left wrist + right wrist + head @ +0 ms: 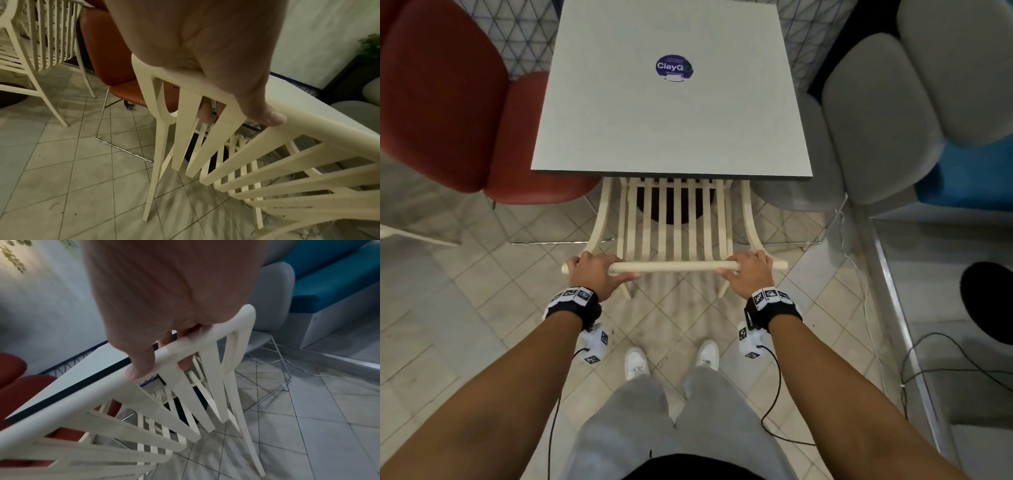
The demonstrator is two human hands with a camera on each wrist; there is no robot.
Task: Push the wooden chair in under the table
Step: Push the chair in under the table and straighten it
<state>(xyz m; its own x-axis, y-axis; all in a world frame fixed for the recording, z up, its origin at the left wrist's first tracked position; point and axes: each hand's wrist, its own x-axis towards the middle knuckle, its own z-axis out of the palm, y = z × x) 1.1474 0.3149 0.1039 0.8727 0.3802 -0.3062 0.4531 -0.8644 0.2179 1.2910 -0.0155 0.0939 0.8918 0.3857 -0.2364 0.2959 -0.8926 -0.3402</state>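
The cream slatted wooden chair (pixel 674 233) stands at the near edge of the square pale grey table (pixel 671 113), its seat mostly hidden under the tabletop. My left hand (pixel 595 274) grips the left end of the top rail (pixel 674 266), fingers curled over it and thumb along its near side. My right hand (pixel 748 274) grips the right end the same way. In the left wrist view my left hand (pixel 205 68) wraps the rail (pixel 308 123), a fingertip showing between slats. In the right wrist view my right hand (pixel 164 321) holds the rail (pixel 102 395).
A red padded chair (pixel 448 102) stands left of the table and a grey one (pixel 876 120) right, with a blue bench (pixel 969 178) beyond. Another cream chair (pixel 41 40) stands further left. Cables (pixel 859 274) trail across the tiled floor at right. My feet (pixel 671 359) stand behind the chair.
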